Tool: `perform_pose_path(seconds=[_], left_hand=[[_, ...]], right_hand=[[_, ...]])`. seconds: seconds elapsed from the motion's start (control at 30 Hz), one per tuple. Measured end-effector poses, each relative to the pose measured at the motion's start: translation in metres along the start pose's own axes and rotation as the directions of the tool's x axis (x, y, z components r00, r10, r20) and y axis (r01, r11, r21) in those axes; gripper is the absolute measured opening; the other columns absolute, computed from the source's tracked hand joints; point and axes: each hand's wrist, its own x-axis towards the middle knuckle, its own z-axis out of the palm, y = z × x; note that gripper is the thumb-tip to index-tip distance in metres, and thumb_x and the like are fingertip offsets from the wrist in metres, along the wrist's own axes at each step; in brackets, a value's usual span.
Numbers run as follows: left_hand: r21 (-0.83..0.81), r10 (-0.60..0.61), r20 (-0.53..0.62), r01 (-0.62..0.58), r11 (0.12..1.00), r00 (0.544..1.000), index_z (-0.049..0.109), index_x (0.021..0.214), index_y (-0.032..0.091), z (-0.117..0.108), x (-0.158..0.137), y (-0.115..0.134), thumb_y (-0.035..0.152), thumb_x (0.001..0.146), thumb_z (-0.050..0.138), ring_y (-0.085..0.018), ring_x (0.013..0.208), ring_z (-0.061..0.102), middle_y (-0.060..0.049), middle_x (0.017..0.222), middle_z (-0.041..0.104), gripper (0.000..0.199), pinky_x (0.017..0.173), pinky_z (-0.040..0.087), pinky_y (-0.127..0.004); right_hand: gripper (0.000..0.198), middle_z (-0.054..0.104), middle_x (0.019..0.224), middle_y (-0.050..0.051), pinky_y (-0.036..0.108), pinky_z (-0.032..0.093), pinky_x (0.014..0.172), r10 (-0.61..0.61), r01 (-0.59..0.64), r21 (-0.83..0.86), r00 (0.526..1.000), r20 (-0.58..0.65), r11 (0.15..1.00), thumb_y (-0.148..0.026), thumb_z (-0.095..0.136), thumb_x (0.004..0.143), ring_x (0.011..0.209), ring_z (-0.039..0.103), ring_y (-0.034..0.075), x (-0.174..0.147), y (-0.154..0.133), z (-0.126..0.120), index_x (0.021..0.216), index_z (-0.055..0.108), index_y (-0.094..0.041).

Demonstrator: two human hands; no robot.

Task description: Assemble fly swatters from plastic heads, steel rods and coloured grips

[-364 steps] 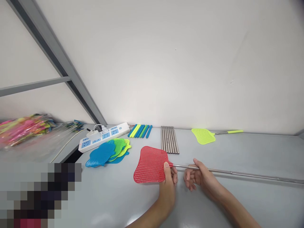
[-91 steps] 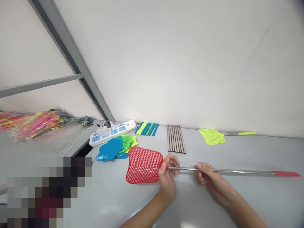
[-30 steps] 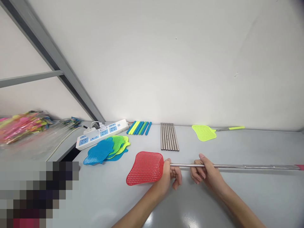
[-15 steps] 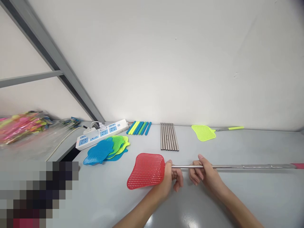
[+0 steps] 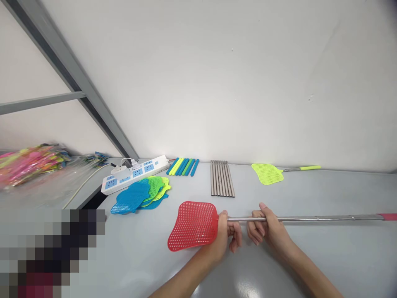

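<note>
A fly swatter with a red perforated head (image 5: 194, 225) is held level above the grey table. Its metal telescopic rod (image 5: 310, 218) is drawn out long to the right and ends in a red handle (image 5: 390, 217) at the picture's edge. My left hand (image 5: 225, 234) pinches the rod where it joins the red head, thumb on the near side. Further along, my right hand (image 5: 268, 225) has its fingers curled round the rod, with the thumb pointing up. A short gap of bare rod shows between both hands.
Behind lie several metal rods (image 5: 222, 179), a row of coloured handles (image 5: 182, 167) and a yellow fly swatter (image 5: 268, 174). At left are stacked blue, green and yellow swatter heads (image 5: 133, 196), a white power strip (image 5: 135, 174) and plastic-bagged colourful items (image 5: 31, 165).
Both hands keep their hold on the red fly swatter. The left hand and red head have shifted slightly right, closer to the right hand; the whole view has moved a little.
</note>
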Motion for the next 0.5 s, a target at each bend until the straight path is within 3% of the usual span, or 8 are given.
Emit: perform_pose_path(seconds=[0.5], left_hand=[[-0.033, 0.015, 0.042, -0.013, 0.999, 0.999, 0.046, 0.037, 0.016, -0.002, -0.0001, -0.0067, 0.04, 0.082, 0.015, -0.009, 0.033, 0.034, 0.0, 0.036, 0.042, 0.059, 0.044, 0.03, -0.025]], right_hand=[[0.05, 0.042, 0.036, -0.001, 0.028, 0.033, 0.046, 0.025, -0.024, -0.03, 1.0, 0.012, 0.999, -0.046, 0.023, 0.084, 0.038, 0.043, 0.014, -0.0026, -0.0008, 0.0044, 0.043, 0.035, -0.02]])
